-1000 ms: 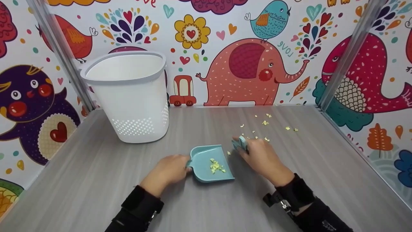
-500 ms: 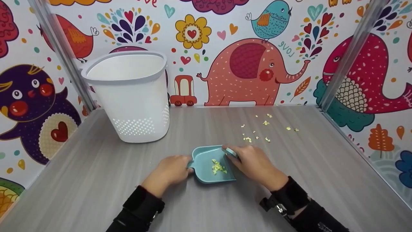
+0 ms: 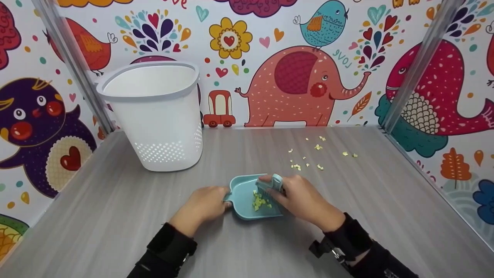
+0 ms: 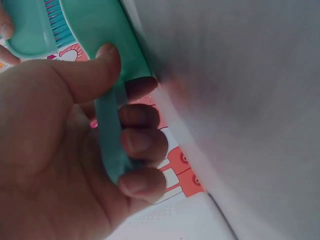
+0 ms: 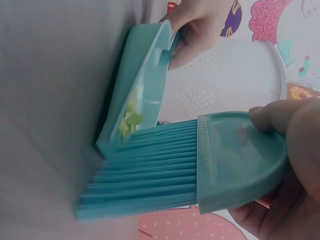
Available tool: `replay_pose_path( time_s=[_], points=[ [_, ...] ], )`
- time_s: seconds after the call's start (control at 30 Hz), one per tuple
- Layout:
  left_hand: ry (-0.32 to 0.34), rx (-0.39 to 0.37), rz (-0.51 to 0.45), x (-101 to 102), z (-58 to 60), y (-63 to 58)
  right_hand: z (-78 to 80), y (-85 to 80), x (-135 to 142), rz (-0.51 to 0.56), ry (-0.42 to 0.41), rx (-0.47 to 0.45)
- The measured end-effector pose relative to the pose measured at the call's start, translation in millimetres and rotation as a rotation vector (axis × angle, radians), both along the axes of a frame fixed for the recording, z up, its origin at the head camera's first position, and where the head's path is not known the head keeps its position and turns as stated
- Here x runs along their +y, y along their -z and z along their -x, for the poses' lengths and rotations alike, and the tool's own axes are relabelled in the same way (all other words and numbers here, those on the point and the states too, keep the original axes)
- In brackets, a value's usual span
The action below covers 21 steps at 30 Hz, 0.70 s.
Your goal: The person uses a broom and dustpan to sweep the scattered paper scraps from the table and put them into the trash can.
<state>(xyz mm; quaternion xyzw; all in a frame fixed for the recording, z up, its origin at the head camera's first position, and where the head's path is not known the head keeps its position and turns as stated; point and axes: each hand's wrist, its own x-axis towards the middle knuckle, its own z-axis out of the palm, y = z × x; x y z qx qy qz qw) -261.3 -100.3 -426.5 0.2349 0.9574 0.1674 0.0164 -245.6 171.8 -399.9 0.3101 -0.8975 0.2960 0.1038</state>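
My left hand (image 3: 204, 204) grips the handle of a teal dustpan (image 3: 241, 197); in the left wrist view its fingers curl round the dustpan handle (image 4: 110, 135). A small heap of yellow-green scraps (image 3: 259, 201) lies in the pan. With my right hand (image 3: 308, 197) I hold a small teal hand brush (image 3: 272, 184) over the pan's open edge. In the right wrist view the brush's bristles (image 5: 150, 170) reach over the pan's lip, close to the scraps (image 5: 131, 120). The right thumb and fingers hold the brush by its rounded back.
A tall white basket (image 3: 162, 127) with a grey rim stands at the back left of the grey table (image 3: 239, 247). Several yellow scraps (image 3: 318, 147) lie scattered at the back right. Behind the table is a wall (image 3: 266, 73) printed with cartoon animals.
My right hand has brought the brush leftward from the table beside the pan to over its open edge. The left hand and dustpan have barely moved.
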Motion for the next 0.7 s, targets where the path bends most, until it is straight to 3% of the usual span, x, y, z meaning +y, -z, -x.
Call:
replay_pose_path(
  time_s=[0.13,0.37,0.7],
  points=[
    [0.002,0.002,-0.003,0,0.3,0.1,-2.8,-4.1,0,0.017,-0.025,-0.001],
    [0.001,-0.009,0.001,1,0.2,-1.4,-7.8,-18.5,3,0.041,0.005,0.032],
    [-0.009,-0.004,-0.007,1,-0.6,-0.2,-5.3,-27.4,13,-0.002,0.163,0.067]
  ],
)
